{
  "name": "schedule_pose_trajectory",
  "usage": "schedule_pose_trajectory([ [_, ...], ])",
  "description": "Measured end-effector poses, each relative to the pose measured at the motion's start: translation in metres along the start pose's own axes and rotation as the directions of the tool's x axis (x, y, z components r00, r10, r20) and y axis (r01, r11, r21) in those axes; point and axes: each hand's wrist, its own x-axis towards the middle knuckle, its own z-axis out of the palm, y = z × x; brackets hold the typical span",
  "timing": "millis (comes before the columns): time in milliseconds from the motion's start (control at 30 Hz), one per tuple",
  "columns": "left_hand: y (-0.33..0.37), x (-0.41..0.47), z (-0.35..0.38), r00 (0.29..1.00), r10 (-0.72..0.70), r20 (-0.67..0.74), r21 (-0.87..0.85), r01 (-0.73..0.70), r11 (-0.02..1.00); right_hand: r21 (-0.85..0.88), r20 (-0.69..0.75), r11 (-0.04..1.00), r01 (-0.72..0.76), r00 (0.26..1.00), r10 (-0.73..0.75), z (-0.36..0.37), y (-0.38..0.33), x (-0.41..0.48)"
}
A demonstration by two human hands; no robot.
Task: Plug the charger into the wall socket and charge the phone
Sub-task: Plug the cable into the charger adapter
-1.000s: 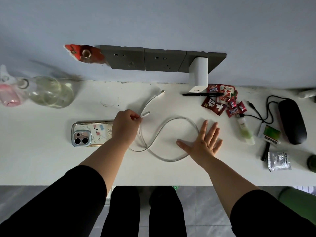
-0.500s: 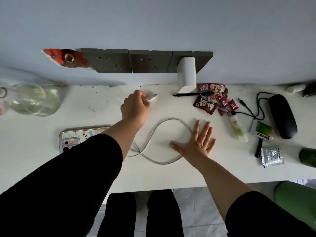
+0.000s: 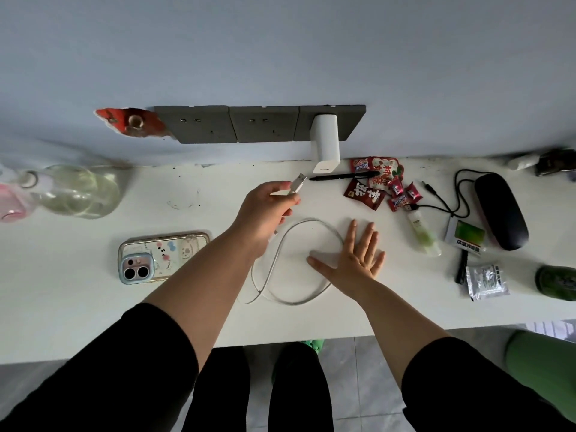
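Note:
A white charger block (image 3: 326, 143) sits plugged into the right end of the grey wall socket strip (image 3: 224, 124). My left hand (image 3: 265, 210) pinches the USB plug end (image 3: 297, 183) of the white cable (image 3: 293, 263), holding it just below and left of the charger's port. The rest of the cable lies looped on the white desk (image 3: 78, 307). My right hand (image 3: 353, 260) rests flat, fingers spread, on the desk beside the loop. The phone (image 3: 162, 256) lies face down in a cartoon case, left of my left forearm.
A black pen (image 3: 343, 176) and red snack packets (image 3: 378, 185) lie right of the charger. Farther right are a small tube (image 3: 424, 233), a black cable (image 3: 448, 198), a black case (image 3: 501, 210) and a foil sachet (image 3: 487, 282). A glass bottle (image 3: 74, 191) lies at left.
My left hand has lifted the USB plug from the desk and carried it up and right toward the charger. My right hand stayed flat on the desk.

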Motion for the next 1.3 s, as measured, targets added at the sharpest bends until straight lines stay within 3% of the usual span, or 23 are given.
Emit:
schedule_pose_trajectory([
  [100,0.002,-0.02,0.01,1.0,0.009,0.009,-0.099,-0.008,0.995,0.035,-0.002,0.997,0.063,0.998,-0.063,-0.012,0.008,-0.005],
  [233,0.004,-0.037,0.024,0.998,-0.04,-0.039,-0.207,0.031,0.978,0.012,-0.146,0.998,0.058,0.988,-0.055,-0.024,0.03,-0.011],
  [333,0.006,-0.04,0.033,0.999,-0.018,-0.045,-0.253,0.006,0.967,-0.02,-0.053,0.998,-0.061,0.997,0.06,-0.02,0.04,-0.007],
  [433,0.009,-0.039,0.04,0.998,0.034,-0.05,-0.279,-0.047,0.959,-0.059,0.015,0.995,-0.081,0.997,0.082,-0.012,0.042,0.001],
  [967,0.019,-0.05,0.058,0.996,-0.043,-0.075,-0.53,-0.004,0.848,-0.077,0.034,0.993,-0.094,0.995,0.097,-0.011,0.043,0.001],
  [1300,0.026,-0.045,0.061,0.994,-0.027,-0.108,-0.523,-0.034,0.851,-0.073,0.046,0.993,-0.096,0.994,0.1,-0.014,0.04,0.0],
])
